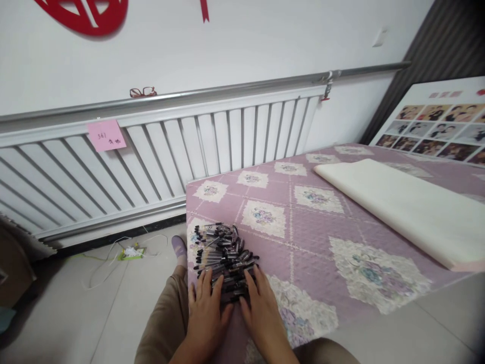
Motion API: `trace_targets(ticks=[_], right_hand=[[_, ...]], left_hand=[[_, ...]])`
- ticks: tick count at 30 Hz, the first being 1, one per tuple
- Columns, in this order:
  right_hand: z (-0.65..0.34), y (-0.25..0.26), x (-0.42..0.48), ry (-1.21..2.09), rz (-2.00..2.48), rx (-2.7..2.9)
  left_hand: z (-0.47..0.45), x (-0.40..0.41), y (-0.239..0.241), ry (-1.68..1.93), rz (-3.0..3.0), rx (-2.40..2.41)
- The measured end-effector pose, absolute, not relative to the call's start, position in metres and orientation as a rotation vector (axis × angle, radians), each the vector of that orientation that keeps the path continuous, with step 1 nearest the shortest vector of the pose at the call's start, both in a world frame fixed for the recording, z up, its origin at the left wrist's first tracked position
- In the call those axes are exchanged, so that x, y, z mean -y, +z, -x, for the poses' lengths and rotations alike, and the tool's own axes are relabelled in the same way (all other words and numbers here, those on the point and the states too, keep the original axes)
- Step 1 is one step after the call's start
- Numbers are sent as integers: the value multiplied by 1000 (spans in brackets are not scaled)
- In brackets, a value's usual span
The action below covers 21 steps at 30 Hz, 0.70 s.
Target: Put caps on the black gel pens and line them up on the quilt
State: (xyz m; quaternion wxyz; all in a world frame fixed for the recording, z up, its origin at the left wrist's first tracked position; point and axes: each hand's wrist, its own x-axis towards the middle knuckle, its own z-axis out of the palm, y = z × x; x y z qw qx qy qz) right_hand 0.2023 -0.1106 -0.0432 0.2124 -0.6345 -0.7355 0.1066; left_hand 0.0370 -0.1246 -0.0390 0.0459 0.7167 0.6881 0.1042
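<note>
A heap of dark-capped pens lies near the left corner of the table, several of them roughly side by side and others crossed on top. Over the left part of the heap's near edge rests my left hand, its fingers stretched out and touching the pens. My right hand lies at the right side of the same edge, fingers extended onto the pens. Neither hand is closed around a pen. The pens beneath the fingertips are partly hidden.
A purple floral cloth covers the surface. On its right lies a folded cream sheet, with a photo board behind. A white radiator borders the far side. A power strip with cables sits on the floor.
</note>
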Motion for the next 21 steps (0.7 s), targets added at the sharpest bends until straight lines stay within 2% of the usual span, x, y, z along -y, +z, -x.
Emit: trace_targets(ticks=[21], right_hand=[[-189,-15,51,319,1876,2259]], left_hand=[[-25,64,-41,544,-2307,-2005]])
